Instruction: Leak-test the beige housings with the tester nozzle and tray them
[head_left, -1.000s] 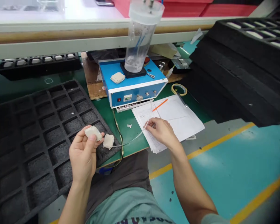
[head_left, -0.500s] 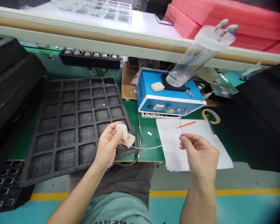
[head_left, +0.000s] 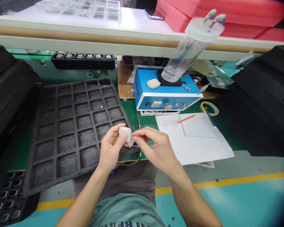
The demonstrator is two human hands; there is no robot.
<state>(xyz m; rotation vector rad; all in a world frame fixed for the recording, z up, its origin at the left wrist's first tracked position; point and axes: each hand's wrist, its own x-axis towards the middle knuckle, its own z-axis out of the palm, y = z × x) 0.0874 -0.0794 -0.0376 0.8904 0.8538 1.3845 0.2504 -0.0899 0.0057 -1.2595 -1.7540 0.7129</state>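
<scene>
My left hand (head_left: pixel 111 149) grips a small off-white case (head_left: pixel 125 133) between thumb and fingers, above the near right corner of a black foam tray (head_left: pixel 77 148). A second pale piece hangs just below the case, partly covered by the fingers. Close against the right side of the case is my right hand (head_left: pixel 157 148), its thumb and index finger pinched together. A thin pale cable shows near these fingertips; what exactly they pinch is too small to tell.
A blue control box (head_left: pixel 167 94) stands behind, bearing a clear tube (head_left: pixel 186 53) and another off-white case (head_left: pixel 153 83). Papers (head_left: pixel 203 142) with an orange stick (head_left: pixel 186 119) lie right, near yellow tape (head_left: pixel 216 110). Black foam stacks flank both sides.
My right hand has moved left from over the papers to the case in my left hand. The cable no longer stretches between the hands. The view has shifted slightly.
</scene>
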